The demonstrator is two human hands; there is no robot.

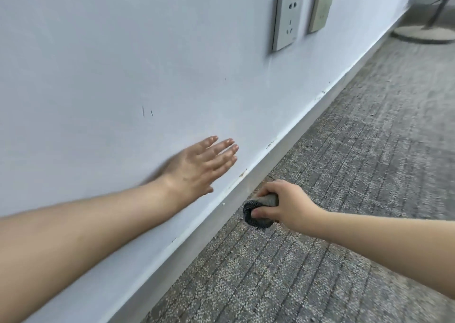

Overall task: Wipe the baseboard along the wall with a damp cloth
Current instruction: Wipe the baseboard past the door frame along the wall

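- The left arm (73,236) is nearest, reaching in from the lower left of the frame. The left hand (197,167) is spread with straight fingers and holds nothing. It lies flat at the wall (123,52), at mid-frame just above the baseboard (194,244). Whether the palm actually presses the wall cannot be told.
- The right hand (283,204), right of centre, is curled tightly round a dark cloth (258,212) bunched into a small wad. The wad sits low, where the baseboard meets the carpet (344,175).
- The baseboard runs diagonally from the bottom of the frame to the upper right, with chipped paint along its top edge.
- Likely slips from here:
  - With so small a wad held so low, the wipe may miss the upper edge.
  - Dragging along the carpet line could pick up grit and smear it on the strip.
  - A damp cloth catching the chips may lift more paint.
  - A braced left hand could mark the wall.
  - Two sockets (286,18) sit on the wall further along, at upper centre, so a wet cloth lifted too high there would be a hazard.
  - A round stand base (423,33) at upper right stands near the baseboard and may block the stroke.
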